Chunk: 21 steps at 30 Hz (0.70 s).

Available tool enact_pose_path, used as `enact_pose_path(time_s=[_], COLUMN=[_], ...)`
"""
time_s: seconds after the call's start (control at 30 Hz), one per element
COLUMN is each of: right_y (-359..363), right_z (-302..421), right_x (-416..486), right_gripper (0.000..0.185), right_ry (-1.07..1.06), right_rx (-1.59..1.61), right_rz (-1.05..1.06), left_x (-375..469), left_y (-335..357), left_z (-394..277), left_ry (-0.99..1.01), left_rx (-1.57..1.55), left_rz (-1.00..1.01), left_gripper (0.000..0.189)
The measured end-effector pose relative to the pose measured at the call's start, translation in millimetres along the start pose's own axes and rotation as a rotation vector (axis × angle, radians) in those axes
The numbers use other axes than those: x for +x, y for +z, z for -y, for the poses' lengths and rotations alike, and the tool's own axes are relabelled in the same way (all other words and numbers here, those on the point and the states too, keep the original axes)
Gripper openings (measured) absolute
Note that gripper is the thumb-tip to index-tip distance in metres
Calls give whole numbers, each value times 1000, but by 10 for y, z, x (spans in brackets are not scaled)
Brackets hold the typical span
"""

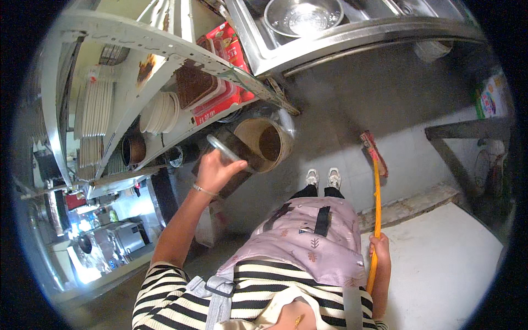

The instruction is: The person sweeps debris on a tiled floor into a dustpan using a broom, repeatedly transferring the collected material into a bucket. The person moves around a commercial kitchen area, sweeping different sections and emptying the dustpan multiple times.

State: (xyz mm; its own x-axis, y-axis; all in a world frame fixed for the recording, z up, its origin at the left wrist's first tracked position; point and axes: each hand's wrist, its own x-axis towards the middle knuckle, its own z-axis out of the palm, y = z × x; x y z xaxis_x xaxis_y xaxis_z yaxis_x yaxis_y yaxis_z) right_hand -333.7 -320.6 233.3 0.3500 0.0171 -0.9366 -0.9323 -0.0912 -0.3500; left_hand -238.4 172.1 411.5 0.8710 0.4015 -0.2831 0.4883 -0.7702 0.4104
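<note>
My left hand (216, 169), with a bracelet at the wrist, grips the pale, shiny rim (225, 147) of a dark object, whose kind I cannot tell. Just beyond it on the floor stands an open, beige round bucket (284, 148), dark inside and partly hidden by the dark object. On the other side, my right hand (380, 247) is closed around the long orange handle (377, 206) of a floor-cleaning tool. Its reddish head (374, 154), a broom's or a mop's, lies on the floor past my shoes.
A rusty white metal rack (165, 49) at left holds stacked white plates (97, 107), bowls (161, 113) and plastic containers (198, 86). Ahead, a steel sink (264, 53) holds a metal basin (304, 16). A white surface (437, 264) is at right, near a dark-framed stand (462, 132).
</note>
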Motion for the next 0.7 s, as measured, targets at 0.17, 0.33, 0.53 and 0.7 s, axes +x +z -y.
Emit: enact_pose_path(time_s=[0.17, 0.33, 0.53, 0.7], right_y=[-80, -178, -276, -331], right_z=[-113, -262, -419, -469], right_x=[89, 113, 171, 189], right_gripper=[16, 15, 13, 13], right_ry=[44, 61, 83, 92], right_rx=[-32, 1, 12, 27], right_rz=[-63, -98, -133, -136], left_x=[267, 308, 345, 387], left_y=[178, 203, 258, 342], left_z=[-91, -325, -412, -386], left_ry=[13, 8, 48, 50], left_rx=[20, 171, 234, 239], left_rz=[109, 184, 199, 239], left_gripper=[49, 49, 54, 59])
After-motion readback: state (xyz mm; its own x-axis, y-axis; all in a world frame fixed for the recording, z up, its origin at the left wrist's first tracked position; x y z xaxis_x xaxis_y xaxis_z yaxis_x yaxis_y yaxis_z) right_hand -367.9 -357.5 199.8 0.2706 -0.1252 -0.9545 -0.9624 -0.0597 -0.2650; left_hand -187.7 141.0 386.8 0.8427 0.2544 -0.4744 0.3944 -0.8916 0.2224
